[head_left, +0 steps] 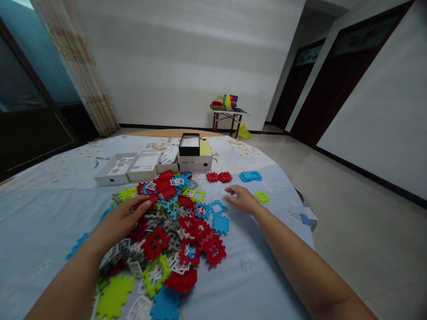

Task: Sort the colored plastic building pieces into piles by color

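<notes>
The left hand lay flat and open on the tile pile; the right hand, open and empty, hovered right of it, sorting.

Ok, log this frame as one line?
left hand: flat on tile pile | right hand: open on cloth, beside blue frame tile | boxes behind

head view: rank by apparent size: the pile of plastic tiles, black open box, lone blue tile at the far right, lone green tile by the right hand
1. pile of plastic tiles
2. black open box
3. lone blue tile
4. lone green tile
The blue and green tiles lie at slightly different distances, so their real sizes may be closer.
</notes>
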`<state>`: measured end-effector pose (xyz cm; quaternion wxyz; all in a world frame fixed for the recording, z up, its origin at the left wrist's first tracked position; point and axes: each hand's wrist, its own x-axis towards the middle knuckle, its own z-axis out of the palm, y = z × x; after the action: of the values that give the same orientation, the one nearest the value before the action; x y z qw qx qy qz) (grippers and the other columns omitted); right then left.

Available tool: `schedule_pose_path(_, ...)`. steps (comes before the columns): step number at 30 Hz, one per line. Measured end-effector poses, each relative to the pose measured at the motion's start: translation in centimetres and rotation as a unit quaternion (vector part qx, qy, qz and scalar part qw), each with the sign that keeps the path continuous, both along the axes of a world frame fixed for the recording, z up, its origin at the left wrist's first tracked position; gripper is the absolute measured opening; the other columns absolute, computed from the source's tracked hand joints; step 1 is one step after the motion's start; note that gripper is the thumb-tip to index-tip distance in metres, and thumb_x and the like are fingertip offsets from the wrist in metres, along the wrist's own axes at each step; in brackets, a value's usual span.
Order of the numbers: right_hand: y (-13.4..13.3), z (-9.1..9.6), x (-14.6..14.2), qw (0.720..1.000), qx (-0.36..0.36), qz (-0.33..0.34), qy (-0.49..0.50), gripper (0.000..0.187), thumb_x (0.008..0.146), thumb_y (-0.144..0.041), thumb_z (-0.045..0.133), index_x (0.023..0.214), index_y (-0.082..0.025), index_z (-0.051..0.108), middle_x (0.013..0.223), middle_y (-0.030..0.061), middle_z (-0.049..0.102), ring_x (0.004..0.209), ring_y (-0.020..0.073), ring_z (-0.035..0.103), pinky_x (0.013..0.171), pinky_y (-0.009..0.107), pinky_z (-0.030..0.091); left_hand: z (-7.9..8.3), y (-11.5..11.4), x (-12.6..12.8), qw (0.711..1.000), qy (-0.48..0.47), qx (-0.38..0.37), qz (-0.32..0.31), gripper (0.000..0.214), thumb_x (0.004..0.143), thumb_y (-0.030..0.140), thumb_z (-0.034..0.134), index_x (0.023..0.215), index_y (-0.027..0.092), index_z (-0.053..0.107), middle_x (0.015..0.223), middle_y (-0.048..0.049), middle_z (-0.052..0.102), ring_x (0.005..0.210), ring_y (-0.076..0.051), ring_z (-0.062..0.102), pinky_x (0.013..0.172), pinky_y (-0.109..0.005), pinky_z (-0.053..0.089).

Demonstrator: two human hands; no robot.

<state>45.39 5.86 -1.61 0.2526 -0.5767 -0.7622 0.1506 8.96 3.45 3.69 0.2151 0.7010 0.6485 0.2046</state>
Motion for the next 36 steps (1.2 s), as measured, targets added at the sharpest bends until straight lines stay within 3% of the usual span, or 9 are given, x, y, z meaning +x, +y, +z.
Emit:
schedule_pose_path(4, -0.9, -0.3, -1.0, 0.999, -0.018, 0.031, -0.007, 0.032, 0.079, -0.032, 0.055, 0.105, -0.015, 0.061, 0.097, 0.0086, 0.064, 0.086, 0.0184, 0.057, 0.078, 0.03, 0.044, 0.2, -0.1, -0.4, 1.0, 0.01, 0.009, -0.004, 0.058, 0.071, 0.065, 0.041, 0.107, 0.024, 0.062, 0.115, -0.0018, 0.062, 0.107, -0.023, 0.054, 0.095, -0.032, 0.039)
schedule_pose_path(11, -1.8, -0.1, -1.0, 0.999, -0.026, 0.033, 0.01, 0.032, 0.08, -0.033, 0.055, 0.106, -0.016, 0.061, 0.097, 0.0084, 0.064, 0.087, 0.0184, 0.057, 0.079, 0.03, 0.043, 2.0, -1.2, -0.2, 0.998, 0.044, 0.023, -0.027, 0.051, 0.072, 0.064, 0.042, 0.098, 0.027, 0.066, 0.107, 0.0003, 0.066, 0.101, -0.023, 0.057, 0.088, -0.03, 0.043)
schedule_pose_path(16, -2.1, -0.9, -0.9, 1.0, -0.024, 0.011, 0.014, 0.033, 0.079, -0.033, 0.055, 0.106, -0.016, 0.061, 0.099, 0.0087, 0.064, 0.089, 0.0186, 0.057, 0.081, 0.031, 0.043, 2.1, -1.6, 0.9, 0.995, 0.059, 0.047, -0.057, 0.052, 0.073, 0.061, 0.042, 0.102, 0.024, 0.065, 0.11, -0.0027, 0.065, 0.102, -0.023, 0.056, 0.087, -0.031, 0.042)
schedule_pose_path(21, -2.9, -1.5, -1.7, 0.999, 0.0, 0.033, 0.011, 0.032, 0.078, -0.032, 0.056, 0.105, -0.016, 0.062, 0.101, 0.0088, 0.063, 0.095, 0.0204, 0.055, 0.086, 0.032, 0.04, 2.2, -2.1, 2.0, 0.988, 0.079, -0.008, -0.13, 0.045, 0.075, 0.057, 0.04, 0.088, 0.024, 0.068, 0.089, -0.0018, 0.069, 0.082, -0.02, 0.061, 0.074, -0.027, 0.044)
schedule_pose_path(25, -3.5, -1.3, -2.3, 0.997, -0.004, 0.074, 0.037, 0.027, 0.078, -0.032, 0.056, 0.101, -0.018, 0.065, 0.097, 0.0065, 0.066, 0.093, 0.0208, 0.056, 0.086, 0.033, 0.041, 2.7, -2.1, 2.2, 0.99, 0.101, -0.001, -0.093, 0.049, 0.077, 0.058, 0.034, 0.08, 0.022, 0.067, 0.078, -0.0027, 0.068, 0.076, -0.021, 0.06, 0.068, -0.028, 0.042)
schedule_pose_path(28, -3.5, -1.4, -2.1, 0.995, -0.01, 0.072, 0.067, 0.026, 0.079, -0.032, 0.056, 0.099, -0.019, 0.066, 0.095, 0.0062, 0.066, 0.09, 0.0202, 0.057, 0.083, 0.032, 0.042, 2.9, -0.4, 1.9, 0.992, 0.123, 0.026, -0.014, 0.05, 0.077, 0.058, 0.033, 0.09, 0.023, 0.067, 0.087, -0.004, 0.069, 0.086, -0.024, 0.061, 0.073, -0.031, 0.042)
schedule_pose_path(31, -3.1, -1.8, -1.7, 0.994, -0.018, 0.06, 0.092, 0.027, 0.078, -0.032, 0.055, 0.099, -0.019, 0.066, 0.093, 0.0064, 0.067, 0.088, 0.0197, 0.059, 0.081, 0.032, 0.044, 2.4, 2.9, 1.5, 0.982, 0.179, 0.034, 0.047, 0.05, 0.078, 0.055, 0.032, 0.099, 0.024, 0.065, 0.098, -0.008, 0.068, 0.095, -0.029, 0.059, 0.08, -0.039, 0.04)
schedule_pose_path(36, -2.9, -2.1, -1.1, 0.99, -0.022, 0.07, 0.121, 0.025, 0.079, -0.031, 0.054, 0.096, -0.018, 0.067, 0.091, 0.0056, 0.067, 0.086, 0.0182, 0.06, 0.079, 0.03, 0.045, 0.6, 8.3, 0.9, 0.954, 0.287, 0.082, 0.024, 0.049, 0.077, 0.045, 0.037, 0.112, 0.02, 0.06, 0.117, -0.0165, 0.058, 0.109, -0.036, 0.049, 0.089, -0.051, 0.032)
